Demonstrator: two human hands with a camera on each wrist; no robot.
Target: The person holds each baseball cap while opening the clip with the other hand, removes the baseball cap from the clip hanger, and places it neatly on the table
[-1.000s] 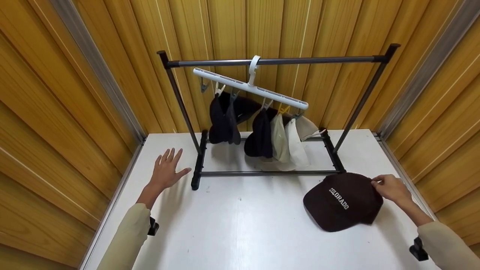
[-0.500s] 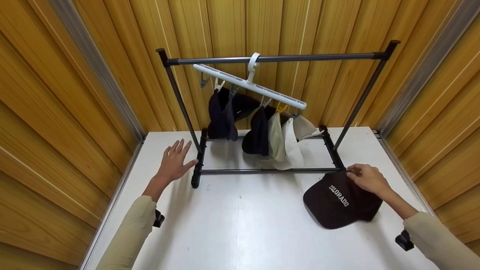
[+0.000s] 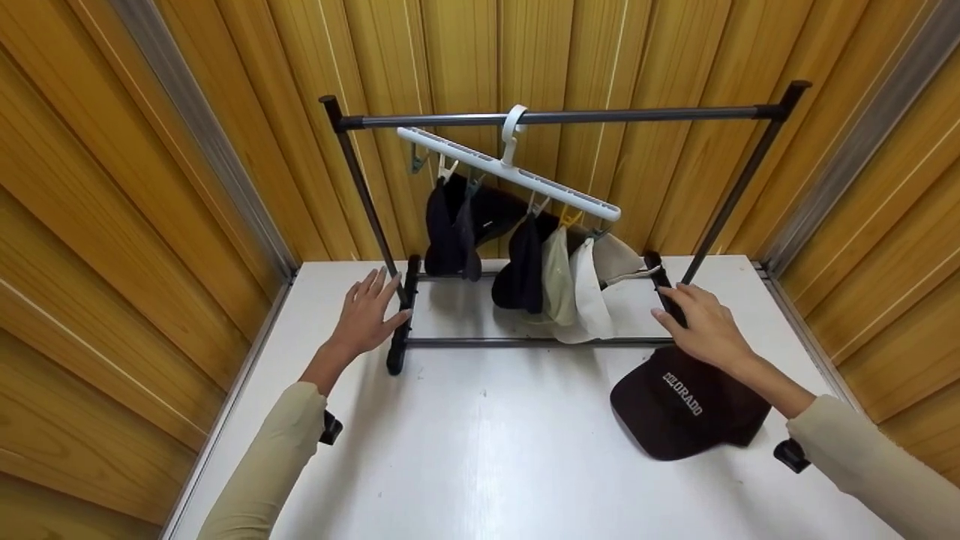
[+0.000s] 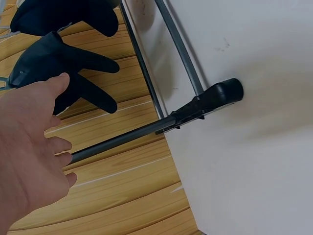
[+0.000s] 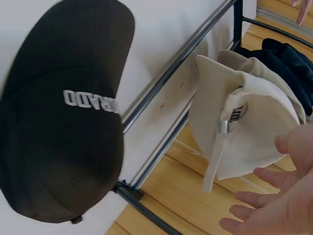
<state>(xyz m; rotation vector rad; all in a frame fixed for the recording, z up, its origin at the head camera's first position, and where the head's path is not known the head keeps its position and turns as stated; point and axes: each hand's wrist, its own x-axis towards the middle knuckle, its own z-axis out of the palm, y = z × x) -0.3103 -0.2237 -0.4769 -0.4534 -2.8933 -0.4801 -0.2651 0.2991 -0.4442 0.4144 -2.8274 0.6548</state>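
My left hand (image 3: 366, 319) hovers with spread fingers beside the left leg of a dark metal rack (image 3: 652, 114). In the left wrist view its fingertips overlap the rack's upright pole (image 4: 117, 141). My right hand (image 3: 703, 324), fingers extended and holding nothing, is over the rack's right foot. Just below it a dark brown baseball cap (image 3: 679, 401) with white COLORADO lettering lies on the white table. A white clip hanger (image 3: 487, 160) hangs tilted from the rack's top bar, right end lower. Clipped to it are navy caps (image 3: 517, 274), a pale green cap (image 3: 556, 277) and a white cap (image 3: 591, 292).
A beige cap (image 3: 616, 259) hangs behind the white one at the hanger's right end. The rack stands on the white table (image 3: 450, 450), its lower front bar (image 3: 525, 343) running close above the surface. Wood-patterned walls (image 3: 540, 45) enclose the table on three sides.
My right hand has let go of the brown cap and moved left and forward to the rack's right foot. My left hand has moved forward and right, closer to the left pole.
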